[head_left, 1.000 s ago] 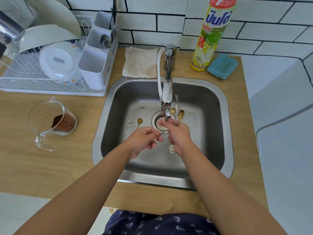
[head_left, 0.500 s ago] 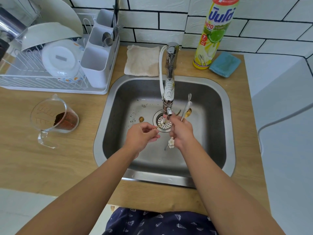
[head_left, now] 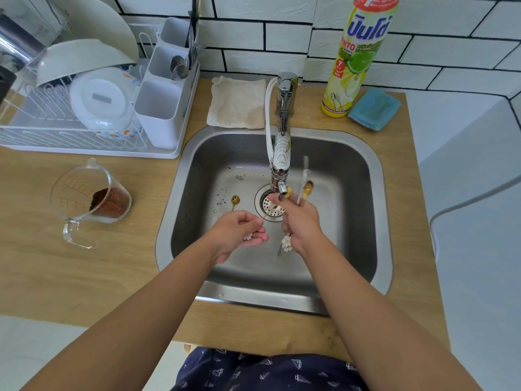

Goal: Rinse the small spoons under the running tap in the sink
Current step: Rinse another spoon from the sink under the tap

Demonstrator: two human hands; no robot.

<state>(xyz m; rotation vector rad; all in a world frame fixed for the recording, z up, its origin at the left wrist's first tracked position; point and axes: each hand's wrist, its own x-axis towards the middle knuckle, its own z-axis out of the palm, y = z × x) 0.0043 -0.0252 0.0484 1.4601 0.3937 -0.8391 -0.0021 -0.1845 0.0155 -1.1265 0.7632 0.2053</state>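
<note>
Gold teaspoon lies loose on the sink floor, just left of and beyond the left hand, not under the tap. Left-hand fingers pinch a thin gold spoon handle angled toward the drain strainer. Right hand, fingers clenched, grips a bunch of small spoons, bowls up by the spout, flower-tipped handles hanging below. Water stream not clearly visible. Risks: wet thin handle could slip from the pinch onto the drain; bunched spoons may shield each other and rinse unevenly; the loose teaspoon may get missed.
</note>
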